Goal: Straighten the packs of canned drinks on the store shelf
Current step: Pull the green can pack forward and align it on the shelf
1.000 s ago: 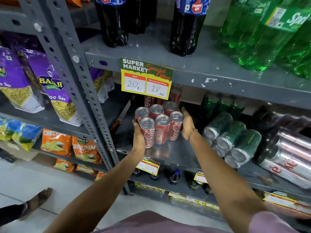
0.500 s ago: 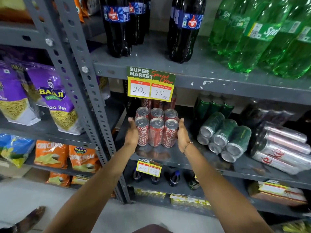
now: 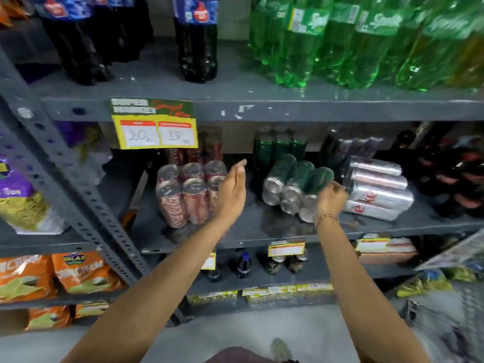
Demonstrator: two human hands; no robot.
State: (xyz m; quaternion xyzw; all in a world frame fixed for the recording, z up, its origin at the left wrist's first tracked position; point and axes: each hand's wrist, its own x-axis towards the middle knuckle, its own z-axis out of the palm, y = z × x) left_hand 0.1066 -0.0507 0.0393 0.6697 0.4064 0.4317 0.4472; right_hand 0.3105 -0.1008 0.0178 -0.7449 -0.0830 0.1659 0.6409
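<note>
A wrapped pack of red cola cans (image 3: 183, 197) stands upright on the grey middle shelf (image 3: 262, 229), under a yellow price tag. My left hand (image 3: 233, 189) hovers open just to its right, apart from it, fingers stretched toward the back. A pack of green cans (image 3: 293, 179) lies tipped on its side, can tops facing me. My right hand (image 3: 330, 199) rests on that pack's right front corner, fingers curled; how firmly it grips is blurred. A silver diet cola pack (image 3: 377, 189) lies on its side further right.
More upright red and green cans (image 3: 280, 148) stand at the back. Dark bottles (image 3: 450, 179) fill the shelf's right end. Large cola and green soda bottles (image 3: 327, 43) stand on the shelf above. A slotted grey upright (image 3: 78, 205) borders the left, with snack bags beyond.
Both hands have left the red pack, which now stands upright. They moved right: the left hand hovers open, the right has reached the tipped green pack. The view has shifted right.
</note>
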